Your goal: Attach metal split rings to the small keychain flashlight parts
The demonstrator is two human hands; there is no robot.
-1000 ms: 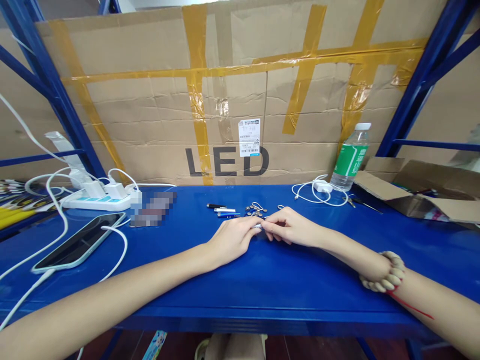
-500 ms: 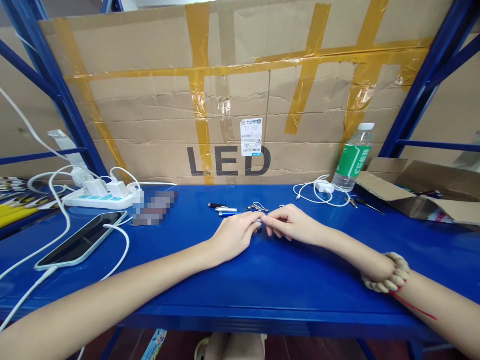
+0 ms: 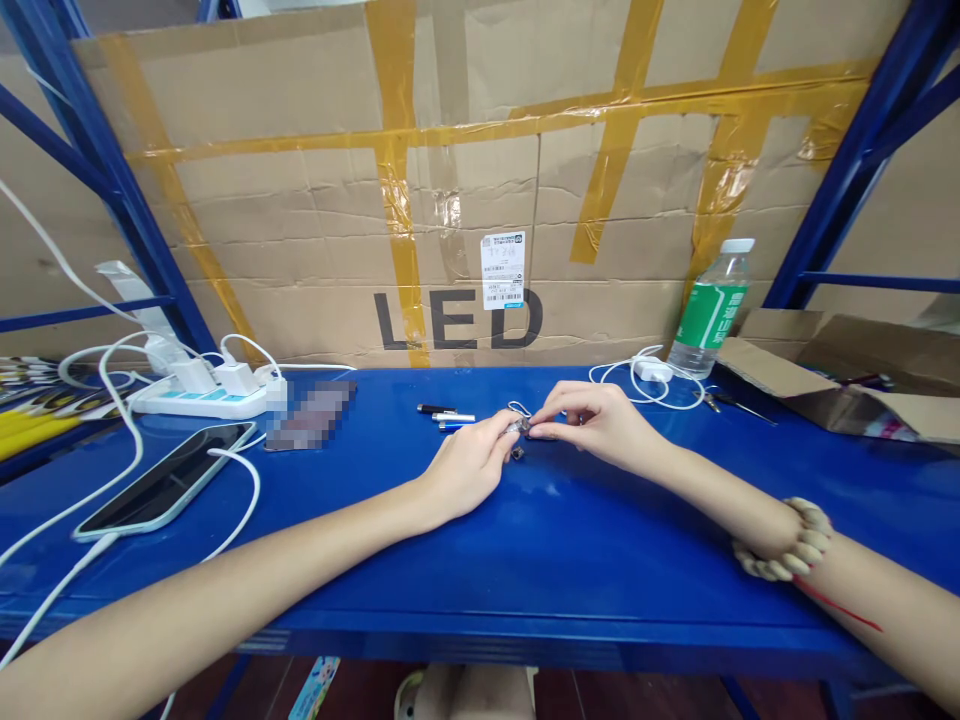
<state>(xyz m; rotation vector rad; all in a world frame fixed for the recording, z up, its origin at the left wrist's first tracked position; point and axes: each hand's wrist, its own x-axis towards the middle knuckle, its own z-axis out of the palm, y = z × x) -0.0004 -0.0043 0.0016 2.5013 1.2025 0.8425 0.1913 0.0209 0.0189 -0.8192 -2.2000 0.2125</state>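
Observation:
My left hand [image 3: 466, 462] rests low over the blue tabletop, closed, with a small shiny greyish piece [image 3: 519, 426] at its fingertips. Thumb and forefinger of my right hand [image 3: 604, 424] pinch the right end of that same piece; its exact kind is too small to make out. Just below the fingertips sits a small dark metallic bit [image 3: 517, 453]. A thin pale loop [image 3: 517, 408] shows behind the fingers. Left of them lie three short pen-like sticks: a black one [image 3: 435, 409], a silver-white one [image 3: 454, 418] and a blue one [image 3: 454, 427], partly behind my left hand.
A phone [image 3: 165, 480] on a cable and a white power strip [image 3: 210, 402] are at left. At right stand a water bottle [image 3: 709, 315], a coiled white cable [image 3: 651, 372] and an open cardboard box [image 3: 847, 385]. A large carton [image 3: 300, 230] closes off the back.
My right hand has shifted slightly up and right, its fingers now more extended. The shiny piece between my hands and the dark bit below are more visible. My left hand has barely moved.

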